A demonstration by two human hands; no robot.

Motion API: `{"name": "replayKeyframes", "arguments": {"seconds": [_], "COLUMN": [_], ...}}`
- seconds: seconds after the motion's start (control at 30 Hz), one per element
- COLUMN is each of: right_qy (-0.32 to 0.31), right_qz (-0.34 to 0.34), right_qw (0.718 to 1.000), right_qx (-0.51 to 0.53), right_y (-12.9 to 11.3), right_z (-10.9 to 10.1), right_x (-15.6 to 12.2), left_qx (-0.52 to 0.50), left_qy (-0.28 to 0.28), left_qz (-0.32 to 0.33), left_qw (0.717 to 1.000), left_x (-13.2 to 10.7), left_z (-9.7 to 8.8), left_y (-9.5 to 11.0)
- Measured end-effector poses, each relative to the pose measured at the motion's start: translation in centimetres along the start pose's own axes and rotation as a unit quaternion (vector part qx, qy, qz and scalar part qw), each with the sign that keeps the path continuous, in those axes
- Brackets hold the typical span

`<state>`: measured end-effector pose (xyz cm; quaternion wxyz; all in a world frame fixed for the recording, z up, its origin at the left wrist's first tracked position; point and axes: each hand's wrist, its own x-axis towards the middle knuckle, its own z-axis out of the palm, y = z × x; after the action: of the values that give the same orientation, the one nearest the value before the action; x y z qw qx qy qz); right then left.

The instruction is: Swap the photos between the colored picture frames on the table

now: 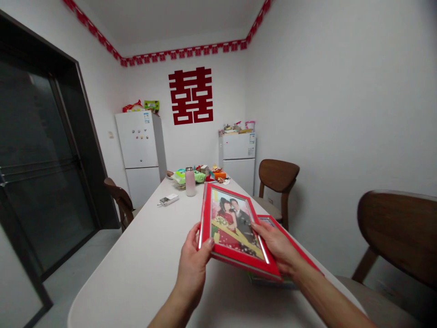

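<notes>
A red photo frame (235, 223) with a picture of a couple is held tilted above the white table (136, 264). My left hand (195, 255) grips its lower left side, thumb over the front edge. On the right side, my right hand (277, 248) is closed on the frame, its thumb reaching onto the picture. Partly hidden behind that hand, a second red-edged frame (300, 250) lies on the table's right side. Below the held frame, a dark, greenish flat edge shows; what it belongs to I cannot make out.
A pink bottle (190, 182) and a small white device (168, 199) stand farther along the table. Behind them are green packets (179, 176) and assorted items. Brown chairs (278, 177) line the right side; another chair (119, 198) is at left. Two white refrigerators (138, 141) stand at the back.
</notes>
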<state>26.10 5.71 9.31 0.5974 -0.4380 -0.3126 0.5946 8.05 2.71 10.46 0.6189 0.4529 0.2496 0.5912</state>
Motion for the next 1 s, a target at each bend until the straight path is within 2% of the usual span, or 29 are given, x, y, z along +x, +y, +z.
{"name": "replayKeyframes", "arguments": {"seconds": [0.1, 0.2, 0.3, 0.43, 0.6, 0.7, 0.8, 0.9, 1.0], "right_qy": [0.051, 0.088, 0.110, 0.137, 0.148, 0.126, 0.087, 0.095, 0.083], "right_qz": [0.007, 0.013, 0.017, 0.009, 0.009, 0.034, 0.081, 0.091, 0.071], "right_qw": [0.989, 0.970, 0.962, 0.948, 0.933, 0.933, 0.947, 0.956, 0.956], "right_qx": [-0.136, -0.228, -0.251, -0.286, -0.329, -0.336, -0.298, -0.264, -0.274], "right_y": [-2.4, -3.1, -2.6, -1.8, -1.8, -1.8, -1.3, -0.4, 0.7], "right_z": [-4.4, -7.9, -10.3, -12.2, -13.6, -14.2, -14.4, -13.4, -10.3], "right_x": [1.7, 3.4, 4.5, 5.6, 6.0, 4.5, 2.3, 0.8, 0.9], "left_qx": [0.051, 0.125, 0.164, 0.235, 0.285, 0.282, 0.253, 0.247, 0.263], "left_qy": [-0.019, -0.027, -0.029, -0.021, -0.030, -0.036, -0.055, -0.044, 0.009], "left_qz": [-0.036, -0.033, -0.030, -0.019, -0.016, -0.023, -0.053, -0.067, -0.062], "left_qw": [0.998, 0.991, 0.986, 0.972, 0.958, 0.958, 0.964, 0.966, 0.963], "left_x": [1.6, 2.7, 3.4, 3.5, 3.1, 2.7, 2.5, 2.6, 3.5], "left_z": [1.2, 2.4, 3.1, 3.1, 3.4, 3.4, 3.1, 2.2, 0.4], "left_y": [-3.6, -7.2, -9.6, -11.2, -11.3, -11.4, -12.0, -12.4, -11.8]}}
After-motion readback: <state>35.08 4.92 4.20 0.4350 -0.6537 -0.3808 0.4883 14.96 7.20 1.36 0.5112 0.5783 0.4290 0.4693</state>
